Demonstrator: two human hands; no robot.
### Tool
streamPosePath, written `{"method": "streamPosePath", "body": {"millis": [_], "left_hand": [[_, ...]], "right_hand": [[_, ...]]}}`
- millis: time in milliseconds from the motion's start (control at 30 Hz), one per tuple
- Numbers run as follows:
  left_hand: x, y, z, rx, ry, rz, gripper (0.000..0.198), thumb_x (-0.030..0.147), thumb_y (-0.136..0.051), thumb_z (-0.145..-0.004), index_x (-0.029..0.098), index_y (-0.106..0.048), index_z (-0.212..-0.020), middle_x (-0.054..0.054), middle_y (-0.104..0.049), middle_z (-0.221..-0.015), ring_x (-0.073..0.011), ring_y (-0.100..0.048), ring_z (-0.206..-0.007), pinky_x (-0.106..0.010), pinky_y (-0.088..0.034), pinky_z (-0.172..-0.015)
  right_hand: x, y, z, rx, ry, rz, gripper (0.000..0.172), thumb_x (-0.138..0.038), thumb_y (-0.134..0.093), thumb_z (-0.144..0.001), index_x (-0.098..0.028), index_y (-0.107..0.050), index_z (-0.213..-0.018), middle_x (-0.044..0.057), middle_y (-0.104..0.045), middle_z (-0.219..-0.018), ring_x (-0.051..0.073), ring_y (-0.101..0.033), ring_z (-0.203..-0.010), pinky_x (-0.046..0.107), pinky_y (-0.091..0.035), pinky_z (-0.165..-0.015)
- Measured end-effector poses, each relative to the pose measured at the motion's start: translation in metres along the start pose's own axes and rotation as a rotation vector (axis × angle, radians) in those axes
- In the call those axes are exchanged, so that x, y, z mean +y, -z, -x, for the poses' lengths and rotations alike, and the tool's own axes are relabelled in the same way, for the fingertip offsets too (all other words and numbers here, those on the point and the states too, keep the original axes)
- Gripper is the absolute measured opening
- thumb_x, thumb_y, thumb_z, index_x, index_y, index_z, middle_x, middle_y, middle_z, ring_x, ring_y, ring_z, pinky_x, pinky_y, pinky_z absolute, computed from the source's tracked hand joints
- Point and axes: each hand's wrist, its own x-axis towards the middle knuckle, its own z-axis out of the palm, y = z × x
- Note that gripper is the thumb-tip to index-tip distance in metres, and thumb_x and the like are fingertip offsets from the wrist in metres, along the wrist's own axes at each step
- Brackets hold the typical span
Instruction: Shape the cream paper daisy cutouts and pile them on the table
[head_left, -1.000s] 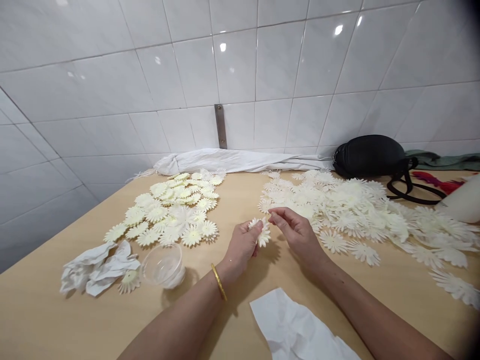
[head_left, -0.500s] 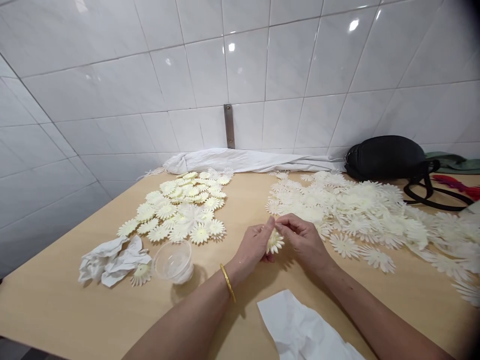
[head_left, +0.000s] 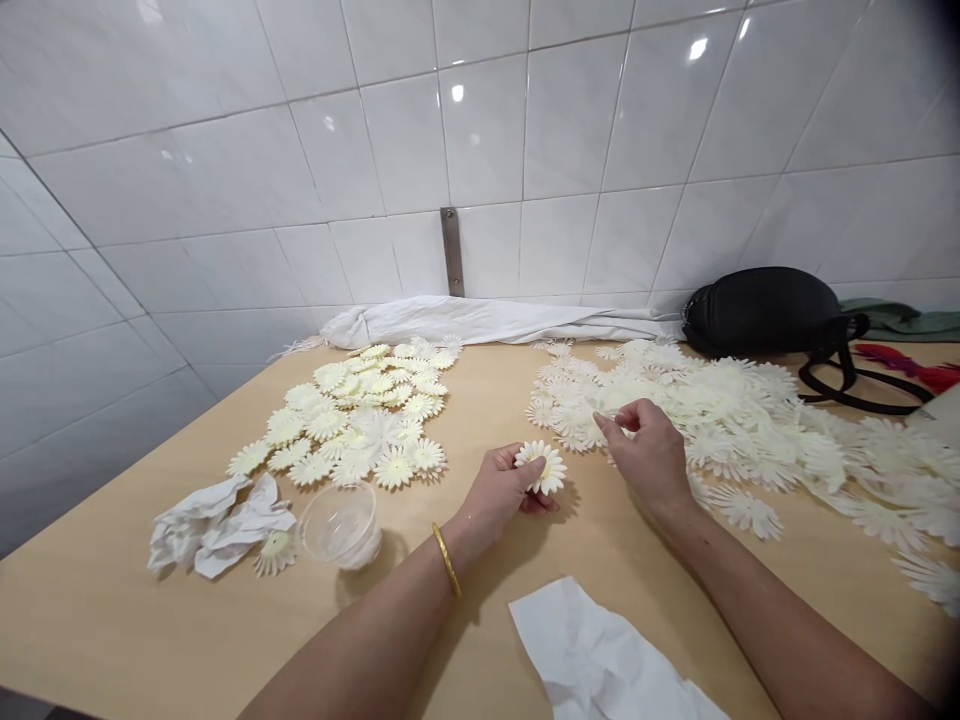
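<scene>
A cream petalled flower (head_left: 541, 468), paper or thin fabric by the look of it, sits on the person's left hand (head_left: 499, 490), just above the light wood surface (head_left: 120, 600) and between the two hands; the left thumb and fingers (head_left: 510, 462) curl around its edge, holding it face up; it is round, so it shows no clear long axis; the right hand (head_left: 649, 450) hangs well to its right and a little farther forward, so the left hand is much the nearer; the right thumb and forefinger (head_left: 609, 424) are pressed close together over the near edge of the right heap of pale flowers (head_left: 712, 420); whether they pinch a petal, I cannot tell; a gold bangle (head_left: 447, 560) circles the left wrist; to the left lies a heap of yellow-centred flowers (head_left: 345, 410), with a clear plastic cup (head_left: 341, 525), crumpled white tissue (head_left: 221, 525) and one loose flower (head_left: 275, 552) near it; a white tissue sheet (head_left: 600, 650) lies in front of the person; a white cloth (head_left: 487, 320) and a black bag (head_left: 761, 312) rest against the tiled wall (head_left: 570, 120).
</scene>
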Motion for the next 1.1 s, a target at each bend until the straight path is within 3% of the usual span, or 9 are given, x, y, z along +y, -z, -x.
{"method": "streamPosePath", "body": {"millis": [133, 300, 467, 600, 733, 867, 967, 1100], "left_hand": [[0.0, 0.0, 0.001, 0.009, 0.011, -0.001, 0.033, 0.044, -0.059, -0.07, 0.017, -0.042, -0.061, 0.004, -0.041, -0.042, -0.0103, -0.048, -0.039, -0.022, -0.032, -0.043], [0.0, -0.001, 0.001, 0.051, 0.003, -0.013, 0.037, 0.049, -0.057, -0.07, 0.018, -0.039, -0.059, 0.006, -0.036, -0.041, -0.0065, -0.038, -0.034, -0.021, -0.028, -0.039], [0.001, -0.002, 0.0, 0.067, -0.037, -0.047, 0.041, 0.054, -0.053, -0.071, 0.017, -0.041, -0.057, 0.005, -0.035, -0.042, -0.0043, -0.029, -0.032, -0.021, -0.024, -0.035], [0.002, -0.002, 0.0, 0.094, -0.027, -0.06, 0.04, 0.054, -0.055, -0.069, 0.016, -0.05, -0.064, 0.006, -0.033, -0.044, -0.0041, -0.029, -0.035, -0.02, -0.026, -0.035], [0.004, -0.002, 0.0, 0.123, 0.031, -0.09, 0.055, 0.068, -0.039, -0.07, 0.016, -0.043, -0.05, 0.004, -0.034, -0.037, -0.0057, -0.03, -0.029, -0.022, -0.023, -0.033], [0.004, -0.001, 0.001, 0.113, 0.074, -0.105, 0.065, 0.075, -0.021, -0.068, 0.018, -0.038, -0.044, 0.0, -0.038, -0.034, -0.0079, -0.036, -0.029, -0.023, -0.025, -0.034], [0.002, 0.0, 0.001, 0.025, 0.009, -0.129, 0.056, 0.07, -0.037, -0.069, 0.017, -0.044, -0.053, 0.003, -0.038, -0.037, -0.0083, -0.038, -0.032, -0.022, -0.024, -0.035], [0.0, -0.003, -0.002, -0.042, -0.07, -0.087, 0.042, 0.058, -0.055, -0.067, 0.017, -0.044, -0.061, 0.006, -0.036, -0.04, -0.0069, -0.039, -0.034, -0.02, -0.025, -0.036]], "right_hand": [[-0.009, 0.0, 0.005, 0.04, 0.062, -0.073, 0.015, -0.033, -0.052, -0.073, -0.02, -0.046, -0.073, 0.003, -0.051, -0.074, 0.018, -0.047, -0.071, 0.03, -0.036, -0.064], [-0.036, 0.007, 0.018, -0.284, 0.04, -0.379, 0.021, -0.036, -0.046, -0.08, -0.019, -0.053, -0.071, 0.001, -0.054, -0.066, 0.015, -0.05, -0.064, 0.027, -0.038, -0.06], [-0.046, 0.007, 0.028, -0.589, 0.028, -0.611, 0.026, -0.04, -0.049, -0.079, -0.017, -0.062, -0.082, 0.003, -0.061, -0.076, 0.016, -0.055, -0.072, 0.027, -0.042, -0.065], [-0.049, 0.007, 0.031, -0.724, -0.014, -0.696, 0.025, -0.038, -0.059, -0.072, -0.016, -0.063, -0.084, 0.005, -0.064, -0.08, 0.016, -0.057, -0.073, 0.028, -0.044, -0.066], [-0.051, 0.007, 0.033, -0.675, 0.054, -0.614, 0.019, -0.034, -0.057, -0.074, -0.016, -0.062, -0.077, 0.003, -0.062, -0.073, 0.015, -0.055, -0.067, 0.028, -0.043, -0.063], [-0.048, 0.007, 0.034, -0.518, 0.353, -0.377, 0.015, -0.023, -0.048, -0.079, -0.018, -0.061, -0.073, 0.004, -0.059, -0.074, 0.015, -0.053, -0.069, 0.029, -0.041, -0.065], [-0.046, 0.004, 0.036, -0.405, 0.521, -0.189, 0.02, -0.016, -0.041, -0.08, -0.019, -0.058, -0.069, 0.004, -0.057, -0.072, 0.015, -0.051, -0.066, 0.029, -0.039, -0.066], [-0.045, -0.002, 0.042, -0.283, 0.436, -0.099, 0.017, -0.013, -0.036, -0.079, -0.019, -0.048, -0.069, 0.004, -0.054, -0.068, 0.016, -0.048, -0.061, 0.028, -0.037, -0.059]]}}
